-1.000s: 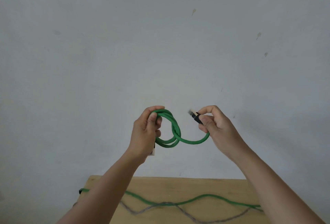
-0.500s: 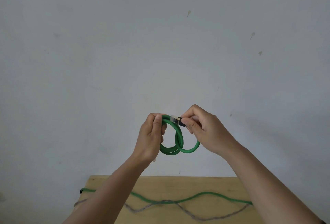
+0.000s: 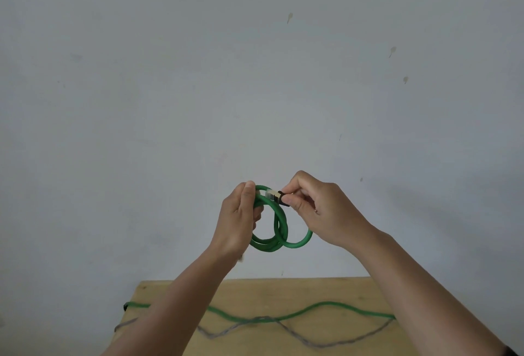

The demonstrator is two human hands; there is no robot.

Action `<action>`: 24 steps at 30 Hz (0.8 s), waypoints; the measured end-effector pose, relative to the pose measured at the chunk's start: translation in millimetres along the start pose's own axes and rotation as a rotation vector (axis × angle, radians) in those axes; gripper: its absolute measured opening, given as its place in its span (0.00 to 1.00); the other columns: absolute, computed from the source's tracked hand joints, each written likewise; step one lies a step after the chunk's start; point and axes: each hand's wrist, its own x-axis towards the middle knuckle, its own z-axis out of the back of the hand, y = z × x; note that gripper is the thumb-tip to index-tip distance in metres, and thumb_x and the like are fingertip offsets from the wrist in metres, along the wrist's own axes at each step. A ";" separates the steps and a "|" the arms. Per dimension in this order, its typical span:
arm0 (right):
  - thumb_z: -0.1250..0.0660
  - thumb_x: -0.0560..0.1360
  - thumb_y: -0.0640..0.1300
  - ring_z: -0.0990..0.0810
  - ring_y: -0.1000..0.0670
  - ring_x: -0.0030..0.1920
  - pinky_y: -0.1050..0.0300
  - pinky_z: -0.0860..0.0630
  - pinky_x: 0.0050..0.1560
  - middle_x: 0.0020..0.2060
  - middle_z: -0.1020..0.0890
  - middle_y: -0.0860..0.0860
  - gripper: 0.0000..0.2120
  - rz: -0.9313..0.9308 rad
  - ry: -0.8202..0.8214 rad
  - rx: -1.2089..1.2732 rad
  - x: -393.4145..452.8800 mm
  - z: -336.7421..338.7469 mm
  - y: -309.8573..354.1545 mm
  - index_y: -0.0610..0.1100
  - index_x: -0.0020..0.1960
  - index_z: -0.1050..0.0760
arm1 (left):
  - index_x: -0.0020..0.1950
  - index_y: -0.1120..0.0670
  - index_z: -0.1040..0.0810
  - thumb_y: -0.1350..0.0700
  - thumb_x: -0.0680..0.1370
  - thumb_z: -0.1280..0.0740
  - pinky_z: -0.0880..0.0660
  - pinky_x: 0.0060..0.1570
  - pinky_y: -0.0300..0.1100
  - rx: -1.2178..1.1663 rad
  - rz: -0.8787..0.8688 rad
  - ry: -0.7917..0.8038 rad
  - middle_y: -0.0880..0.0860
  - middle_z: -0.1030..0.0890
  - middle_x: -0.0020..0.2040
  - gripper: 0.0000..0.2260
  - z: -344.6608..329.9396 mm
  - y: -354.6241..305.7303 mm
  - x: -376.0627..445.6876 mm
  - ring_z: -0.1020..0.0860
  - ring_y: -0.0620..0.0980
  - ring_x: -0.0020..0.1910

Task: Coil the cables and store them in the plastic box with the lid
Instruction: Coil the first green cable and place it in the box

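A green cable wound into small loops hangs in the air before the wall. My left hand grips the left side of the coil, thumb on top. My right hand pinches the cable's black and clear plug and holds it against the top of the coil, next to my left thumb. On the wooden table below lie a second green cable and a grey braided cable, both stretched out in waves and crossing each other. No plastic box is in view.
A plain grey-white wall fills most of the view behind the hands. The table's far edge runs just below the hands; its left corner is at the lower left, where the green cable's black end hangs over.
My right hand has swung the plug end leftwards from out at the right up to the top of the coil by my left thumb. The free loop has shrunk.
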 end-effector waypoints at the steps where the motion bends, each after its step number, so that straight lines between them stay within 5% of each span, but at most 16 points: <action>1: 0.37 0.77 0.43 0.22 0.59 0.40 0.65 0.28 0.41 0.40 0.18 0.53 0.03 0.009 0.010 -0.027 0.5 -0.7 -1.2 0.45 0.46 0.27 | 0.43 0.61 0.28 0.51 0.82 0.48 0.36 0.28 0.32 0.009 -0.022 0.017 0.43 0.33 0.26 0.18 -1.7 0.2 -0.8 0.36 0.42 0.26; 6: 0.37 0.77 0.46 0.21 0.45 0.43 0.45 0.24 0.46 0.40 0.18 0.47 0.04 -0.003 0.038 -0.111 0.2 -1.3 -4.0 0.47 0.44 0.29 | 0.45 0.60 0.32 0.51 0.81 0.48 0.35 0.29 0.31 0.065 -0.153 0.073 0.43 0.31 0.29 0.15 -6.5 6.8 -4.5 0.35 0.42 0.28; 18: 0.39 0.78 0.46 0.31 0.54 0.26 0.64 0.35 0.27 0.29 0.23 0.48 0.08 -0.152 -0.145 -0.091 1.2 -26.1 1.9 0.43 0.42 0.31 | 0.47 0.51 0.33 0.48 0.79 0.49 0.34 0.30 0.30 0.239 -0.327 0.053 0.42 0.26 0.30 0.10 -8.7 17.4 -8.6 0.30 0.42 0.28; 24: 0.34 0.75 0.49 0.30 0.59 0.29 0.62 0.33 0.38 0.31 0.19 0.55 0.07 -0.344 0.000 0.348 -5.7 -13.7 6.9 0.45 0.46 0.24 | 0.55 0.51 0.28 0.51 0.81 0.49 0.34 0.29 0.32 0.081 -0.232 -0.022 0.39 0.24 0.28 0.11 1.1 12.5 -4.4 0.33 0.41 0.26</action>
